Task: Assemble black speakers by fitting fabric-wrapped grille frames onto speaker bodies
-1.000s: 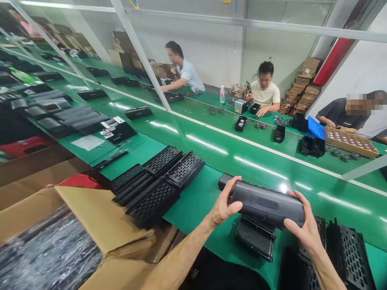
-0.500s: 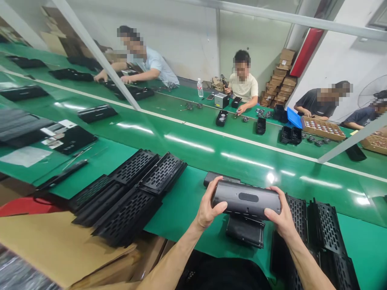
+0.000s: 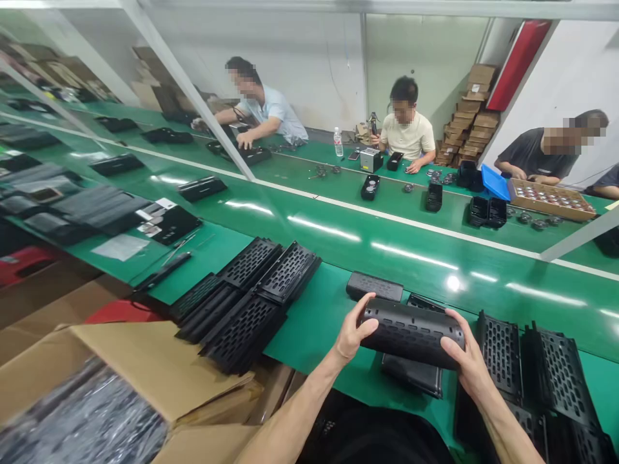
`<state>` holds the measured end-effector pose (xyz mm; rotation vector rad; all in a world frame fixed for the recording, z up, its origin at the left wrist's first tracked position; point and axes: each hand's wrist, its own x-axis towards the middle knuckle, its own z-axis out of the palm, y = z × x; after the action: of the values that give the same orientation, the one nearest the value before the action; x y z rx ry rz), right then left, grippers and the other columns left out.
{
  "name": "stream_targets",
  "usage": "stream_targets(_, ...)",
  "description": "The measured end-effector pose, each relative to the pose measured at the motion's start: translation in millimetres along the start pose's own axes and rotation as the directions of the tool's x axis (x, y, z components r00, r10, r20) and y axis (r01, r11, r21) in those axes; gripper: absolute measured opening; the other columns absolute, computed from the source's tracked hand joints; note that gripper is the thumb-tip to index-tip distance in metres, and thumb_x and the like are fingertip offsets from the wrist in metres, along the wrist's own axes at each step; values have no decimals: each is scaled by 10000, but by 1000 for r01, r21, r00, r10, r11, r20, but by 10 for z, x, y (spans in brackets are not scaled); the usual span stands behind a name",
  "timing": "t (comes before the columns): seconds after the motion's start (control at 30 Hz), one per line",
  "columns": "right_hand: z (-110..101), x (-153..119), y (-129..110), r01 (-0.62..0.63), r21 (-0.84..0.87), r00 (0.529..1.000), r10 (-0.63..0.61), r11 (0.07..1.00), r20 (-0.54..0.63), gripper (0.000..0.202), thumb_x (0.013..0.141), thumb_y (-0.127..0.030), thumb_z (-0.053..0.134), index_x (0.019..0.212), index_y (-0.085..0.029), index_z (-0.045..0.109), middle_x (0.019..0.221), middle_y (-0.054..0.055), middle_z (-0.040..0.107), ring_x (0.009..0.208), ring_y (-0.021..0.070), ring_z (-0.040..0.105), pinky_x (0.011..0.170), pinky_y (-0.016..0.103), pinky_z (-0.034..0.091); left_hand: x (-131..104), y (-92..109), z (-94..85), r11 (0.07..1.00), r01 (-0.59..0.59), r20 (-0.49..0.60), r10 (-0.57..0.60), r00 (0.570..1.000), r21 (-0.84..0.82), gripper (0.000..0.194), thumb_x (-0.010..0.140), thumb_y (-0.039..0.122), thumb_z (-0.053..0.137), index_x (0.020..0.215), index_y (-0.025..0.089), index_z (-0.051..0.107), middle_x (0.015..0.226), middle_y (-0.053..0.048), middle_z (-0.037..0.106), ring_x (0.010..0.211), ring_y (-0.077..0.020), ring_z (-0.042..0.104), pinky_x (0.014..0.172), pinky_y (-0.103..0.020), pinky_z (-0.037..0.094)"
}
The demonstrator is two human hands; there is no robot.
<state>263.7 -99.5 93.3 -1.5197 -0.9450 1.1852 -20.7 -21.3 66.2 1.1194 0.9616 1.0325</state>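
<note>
Currently, a black housing (image 3: pixel 411 335) is held level by its ends between the left hand (image 3: pixel 352 332) and the right hand (image 3: pixel 463 354), above the near edge of the green bench (image 3: pixel 309 332). Since the earlier frames, it has been turned: a slotted face is now presented, where a smooth face with an oval recess was seen. On each hand, thumb and index finger are spread apart and pressed against the housing; the remaining fingers are mostly hidden. A slotted unit (image 3: pixel 375 288) behind it is now more fully exposed. Below, a black part (image 3: pixel 411 372) is partly covered. Slotted panels are stacked to the left (image 3: pixel 249 306) and right (image 3: pixel 558 377).
</note>
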Motion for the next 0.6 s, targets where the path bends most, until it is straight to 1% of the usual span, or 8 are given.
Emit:
stream_targets(0.07, -2, 26, 14, -67, 37, 998, 67, 997, -1, 788, 718, -653, 833, 1388, -319, 586, 1488, 83, 568, 1369, 372, 532, 1149, 497, 414, -19, -48, 10, 998, 64, 9, -64, 998, -30, 854, 790, 602, 754, 1486, 147, 561, 1578, -154, 523, 1503, -408, 402, 1279, -520, 262)
stream_targets(0.13, -39, 42, 2, -156, 68, 988, 154, 985, 26, 807, 719, -647, 839, 1411, -327, 574, 1481, 84, 579, 1338, 362, 569, 1090, 479, 474, -58, -92, 9, 986, 130, 89, -121, 989, -102, 902, 781, 575, 772, 1543, 178, 500, 1623, -137, 469, 1517, -408, 381, 1275, -523, 269)
stream_targets(0.23, -90, 18, -8, -199, 79, 980, 198, 977, 19, 797, 731, -644, 834, 1420, -336, 576, 1453, 78, 603, 1293, 345, 608, 1023, 442, 521, -123, -149, 11, 976, 136, 167, -108, 980, -168, 957, 762, 534, 794, 1585, 203, 436, 1623, -124, 471, 1493, -417, 414, 1253, -527, 310)
stream_targets(0.33, -79, -14, 14, -159, 86, 987, 161, 984, -20, 766, 723, -658, 830, 1373, -326, 599, 1396, 69, 635, 1235, 331, 634, 1001, 415, 525, -127, -192, 33, 992, 65, 103, -54, 993, -107, 920, 779, 567, 762, 1558, 174, 471, 1577, -134, 522, 1460, -428, 450, 1243, -536, 320)
stream_targets(0.4, -74, -7, 16, -157, 77, 986, 161, 985, -37, 758, 714, -677, 829, 1342, -316, 607, 1373, 68, 643, 1213, 325, 635, 1003, 413, 519, -96, -193, 70, 998, 44, 72, -41, 997, -39, 910, 793, 612, 731, 1544, 158, 488, 1580, -145, 516, 1475, -430, 427, 1260, -540, 289)
stream_targets(0.53, -244, -33, -67, -190, 94, 980, 194, 977, -42, 792, 704, -716, 823, 1344, -308, 599, 1316, 78, 647, 1218, 325, 615, 1030, 454, 491, -133, -115, 298, 995, 83, 160, -89, 983, 47, 971, 803, 663, 709, 1594, 188, 406, 1690, -134, 358, 1573, -408, 258, 1301, -532, 192)
stream_targets(0.57, -330, -66, -89, -173, 115, 984, 178, 978, -31, 822, 691, -720, 831, 1359, -306, 590, 1300, 80, 647, 1229, 326, 605, 1043, 463, 478, -172, -102, 374, 994, 82, 189, -94, 977, 73, 1033, 766, 668, 743, 1611, 203, 373, 1706, -121, 326, 1580, -412, 235, 1303, -534, 187)
stream_targets(0.6, -427, -104, -98, -142, 140, 990, 144, 980, -6, 872, 664, -722, 850, 1380, -302, 579, 1274, 81, 648, 1233, 327, 598, 1055, 469, 464, -204, -105, 439, 991, 79, 171, -97, 980, 112, 1049, 755, 676, 749, 1617, 221, 360, 1695, -111, 351, 1571, -419, 259, 1304, -543, 182)
